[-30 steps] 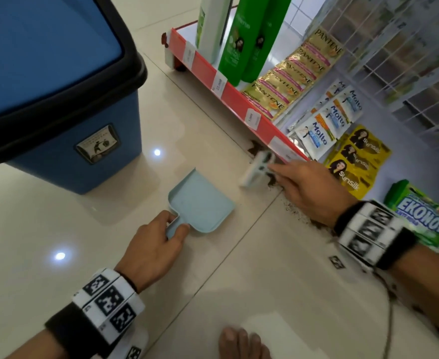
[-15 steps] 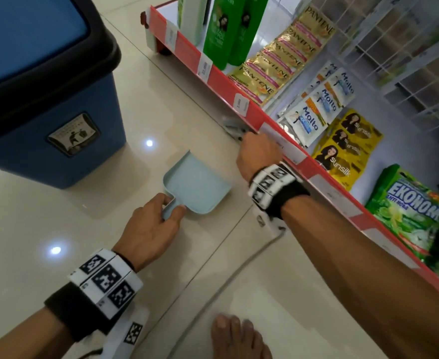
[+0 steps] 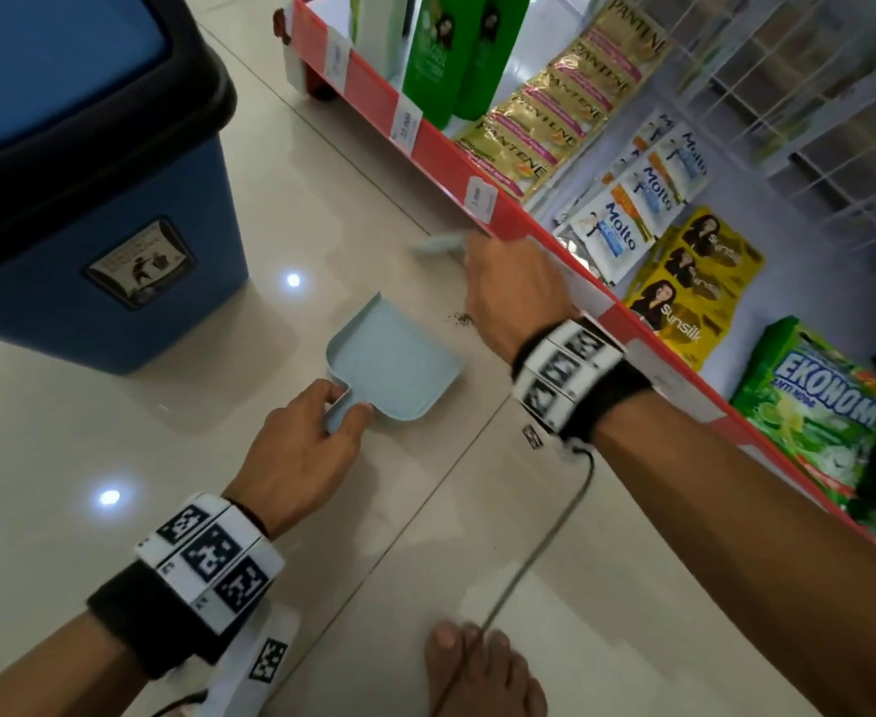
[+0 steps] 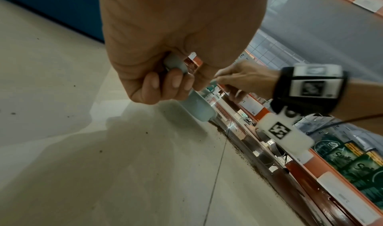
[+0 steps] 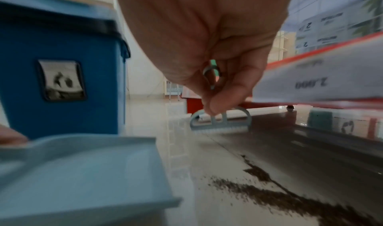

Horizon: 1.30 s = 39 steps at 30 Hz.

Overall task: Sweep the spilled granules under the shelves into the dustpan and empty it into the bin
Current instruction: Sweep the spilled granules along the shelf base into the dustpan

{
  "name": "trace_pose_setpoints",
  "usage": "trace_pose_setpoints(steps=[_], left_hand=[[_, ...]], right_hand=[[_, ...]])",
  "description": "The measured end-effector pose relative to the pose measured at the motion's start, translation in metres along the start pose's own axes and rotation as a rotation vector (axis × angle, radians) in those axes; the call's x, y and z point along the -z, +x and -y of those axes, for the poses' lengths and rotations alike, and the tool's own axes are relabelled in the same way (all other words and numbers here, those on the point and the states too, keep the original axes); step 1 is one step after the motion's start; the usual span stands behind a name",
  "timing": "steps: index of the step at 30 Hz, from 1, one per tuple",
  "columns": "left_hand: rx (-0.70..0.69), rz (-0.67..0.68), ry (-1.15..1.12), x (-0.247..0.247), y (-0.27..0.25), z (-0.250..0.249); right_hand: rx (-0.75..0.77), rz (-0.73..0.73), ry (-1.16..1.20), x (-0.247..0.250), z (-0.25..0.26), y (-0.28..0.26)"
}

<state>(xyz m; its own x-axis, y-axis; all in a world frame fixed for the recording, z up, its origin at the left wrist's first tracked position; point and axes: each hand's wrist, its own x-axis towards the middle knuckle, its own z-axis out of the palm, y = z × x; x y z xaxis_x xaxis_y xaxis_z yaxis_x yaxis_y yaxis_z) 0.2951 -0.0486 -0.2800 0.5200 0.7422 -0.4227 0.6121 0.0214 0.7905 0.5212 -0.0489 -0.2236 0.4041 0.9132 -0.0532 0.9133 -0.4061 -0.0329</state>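
The left hand [image 3: 296, 452] grips the light, stiff dustpan [image 3: 394, 362] by its handle; the right hand [image 5: 209, 75] pinches the small brush [image 5: 220, 123] over loose, scattering granules [image 5: 290, 198]

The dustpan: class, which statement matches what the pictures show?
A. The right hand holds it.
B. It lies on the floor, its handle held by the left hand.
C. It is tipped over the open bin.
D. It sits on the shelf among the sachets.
B: the head view shows the pale blue dustpan flat on the tiled floor, with the left hand gripping its handle, while the right hand holds the small brush.
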Motion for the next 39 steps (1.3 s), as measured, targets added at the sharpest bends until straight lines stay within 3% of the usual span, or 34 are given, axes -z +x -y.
trace_pose_setpoints(steps=[5,9,13,20,24,30,34,39], left_hand=[[0.001,-0.013,-0.003,0.004,-0.003,0.002],[-0.013,-0.027,-0.003,0.007,-0.008,0.003],[-0.015,-0.032,0.006,0.008,-0.009,0.004],[-0.029,-0.011,0.02,0.002,-0.01,-0.002],[-0.026,-0.017,0.021,0.003,-0.013,0.003],[-0.011,-0.05,0.032,0.009,-0.015,0.012],[-0.02,-0.066,0.043,0.01,-0.014,0.014],[-0.047,-0.045,0.051,0.006,-0.01,0.008]], right_hand=[[0.003,0.08,-0.077,-0.008,-0.011,0.009],[-0.065,0.271,-0.111,0.001,-0.049,-0.042],[-0.006,0.3,-0.231,0.027,-0.065,-0.079],[0.127,0.063,-0.014,0.025,-0.007,-0.013],[0.207,0.113,-0.043,0.007,0.005,0.016],[0.263,0.265,-0.002,0.002,-0.068,-0.047],[0.253,0.205,-0.013,0.018,-0.115,-0.091],[0.301,0.062,0.144,0.02,-0.087,-0.076]])
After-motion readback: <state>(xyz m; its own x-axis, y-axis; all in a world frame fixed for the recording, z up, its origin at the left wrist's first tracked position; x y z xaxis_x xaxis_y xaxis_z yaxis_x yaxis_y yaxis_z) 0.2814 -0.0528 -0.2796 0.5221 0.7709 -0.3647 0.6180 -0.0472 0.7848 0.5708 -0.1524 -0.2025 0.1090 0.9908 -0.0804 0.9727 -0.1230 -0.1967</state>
